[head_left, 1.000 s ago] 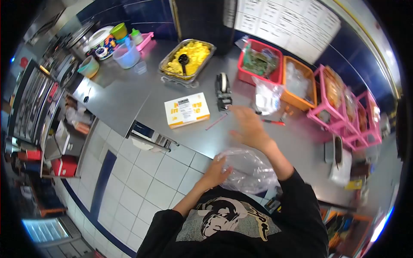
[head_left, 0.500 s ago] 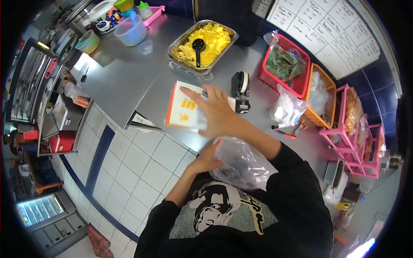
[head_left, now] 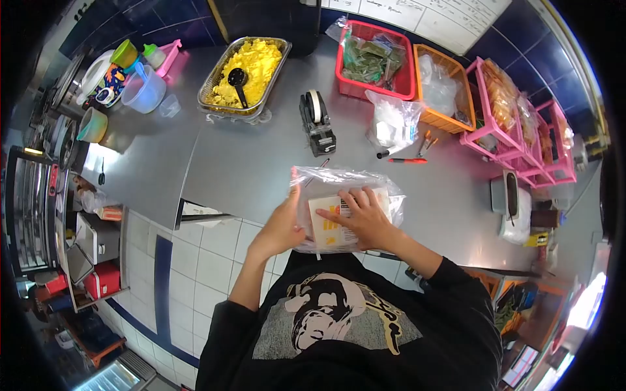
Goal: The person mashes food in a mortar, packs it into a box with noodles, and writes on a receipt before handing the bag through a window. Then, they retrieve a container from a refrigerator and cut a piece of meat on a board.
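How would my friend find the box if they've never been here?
Find the metal counter, then its edge by the black shirt. The box is under the right hand. Unlike the clear bag at the left hand, it's whitish with yellow print.

"What's along the back of the surface?"

"A metal tray of yellow food, a black spoon lying in it. Right of that, a red basket and an orange basket, side by side."

"And past those?"

"A pink rack. A red pen lies in front of the baskets."
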Available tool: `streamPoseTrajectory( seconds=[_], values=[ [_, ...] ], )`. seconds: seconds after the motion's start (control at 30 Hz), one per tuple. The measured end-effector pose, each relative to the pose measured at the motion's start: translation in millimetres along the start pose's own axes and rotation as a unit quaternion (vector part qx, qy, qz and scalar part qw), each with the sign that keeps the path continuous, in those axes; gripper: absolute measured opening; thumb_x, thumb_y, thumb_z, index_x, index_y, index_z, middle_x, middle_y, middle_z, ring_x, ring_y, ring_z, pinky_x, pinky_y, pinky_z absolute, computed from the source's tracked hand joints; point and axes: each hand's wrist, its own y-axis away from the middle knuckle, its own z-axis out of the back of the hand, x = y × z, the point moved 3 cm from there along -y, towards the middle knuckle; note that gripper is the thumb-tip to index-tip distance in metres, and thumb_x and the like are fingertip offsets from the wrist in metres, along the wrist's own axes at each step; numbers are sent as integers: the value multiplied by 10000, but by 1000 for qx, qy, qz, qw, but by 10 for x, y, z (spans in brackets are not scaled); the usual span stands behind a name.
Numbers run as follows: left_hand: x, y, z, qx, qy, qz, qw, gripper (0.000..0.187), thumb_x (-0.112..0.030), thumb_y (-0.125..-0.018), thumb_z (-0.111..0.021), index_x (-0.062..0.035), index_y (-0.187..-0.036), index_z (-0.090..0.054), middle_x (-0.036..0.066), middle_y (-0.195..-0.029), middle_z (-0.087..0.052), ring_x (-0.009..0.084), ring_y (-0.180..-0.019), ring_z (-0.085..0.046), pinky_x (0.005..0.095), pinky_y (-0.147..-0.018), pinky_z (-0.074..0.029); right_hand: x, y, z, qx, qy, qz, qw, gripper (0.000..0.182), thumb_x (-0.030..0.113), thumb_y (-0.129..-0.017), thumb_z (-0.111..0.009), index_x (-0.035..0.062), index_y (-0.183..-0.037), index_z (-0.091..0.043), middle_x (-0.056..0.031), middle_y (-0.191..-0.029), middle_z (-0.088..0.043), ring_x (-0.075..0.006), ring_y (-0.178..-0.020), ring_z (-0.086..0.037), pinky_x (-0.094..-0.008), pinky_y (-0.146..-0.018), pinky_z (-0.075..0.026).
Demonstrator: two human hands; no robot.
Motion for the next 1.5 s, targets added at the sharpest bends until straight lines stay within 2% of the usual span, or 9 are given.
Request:
streamPoseTrajectory(
  seconds=[0.3,0.37,0.47,0.6,0.83,1.07,1.13,1.23,1.5],
  values=[
    [-331,-68,-173,-2,-116,-88,989,1090,-81,-660,-713,-21,-1402,84,329,-1382,-210,438,-1224,-347,407,-937,-371,-128,270,-83,47,-67,6,997,1177,298,-459,-822,313,-1423,-147,-193,-1468,-57,-434,-1313,-165,-680,-991,-121],
    [-396,-30,-160,36,-139,-40,989,1053,-66,-691,-691,-75,-1411,77,391,-1380,-53,481,-1277,-193,388,-943,-399,-335,432,183,33,-66,12,997,1009,234,-559,-769,231,-1411,-227,-220,-1436,-174,-416,-1279,-264,-615,-1001,-212],
    [-646,53,-97,35,-101,57,993,954,-35,-724,-656,-120,-1427,-16,368,-1391,-72,444,-1238,-318,347,-842,-477,-947,693,159,-222,-245,-255,909,545,153,-708,-685,32,-1198,-478,-207,-1250,-468,-324,-1138,-467,-391,-933,-391],
    [-670,159,-59,-24,-145,13,989,763,90,-738,-541,-142,-1399,-237,287,-1400,-207,387,-1153,-458,327,-793,-511,-1302,689,-602,-79,-434,-349,827,395,147,-771,-655,32,-1123,-518,-170,-1129,-544,-291,-998,-547,-379,-871,-431],
    [-1421,298,104,-113,-110,136,978,648,182,-740,-391,-122,-1312,-406,216,-1321,-405,291,-935,-622,272,-660,-554,-2059,1566,1594,-120,-617,123,768,342,80,-741,-703,-35,-1026,-553,-105,-913,-596,-167,-805,-591,-294,-725,-494],
    [-1561,150,-65,-160,-66,168,970,525,115,-843,-335,-101,-1318,-396,221,-1269,-453,256,-843,-651,267,-646,-551,-4516,151,542,-210,-324,-416,823,290,287,-802,-626,0,-778,-656,-93,-662,-612,-111,-647,-590,-249,-571,-465],
    [-1598,140,-85,-185,-50,190,963,506,98,-853,-353,-76,-1327,-380,224,-1247,-472,248,-839,-652,262,-640,-550,-4906,-329,50,-159,-106,-414,890,435,432,-742,-629,8,-823,-676,-221,-879,-644,-317,-790,-640,-377,-734,-487],
    [-1594,155,-78,-197,-39,207,957,485,69,-862,-395,-66,-1327,-379,220,-1242,-483,234,-829,-653,260,-636,-550,-4988,-604,-160,-229,-61,-389,890,330,319,-688,-715,12,-587,-650,-150,-619,-618,-220,-579,-617,-339,-582,-489],
    [-1527,152,38,-193,-91,192,958,467,17,-832,-513,-36,-1287,-422,214,-1217,-512,237,-753,-644,287,-600,-515,-4801,-166,332,-275,-212,-447,824,285,306,-585,-786,53,-676,-690,-120,-678,-647,-244,-643,-625,-335,-627,-485]
  ],
)
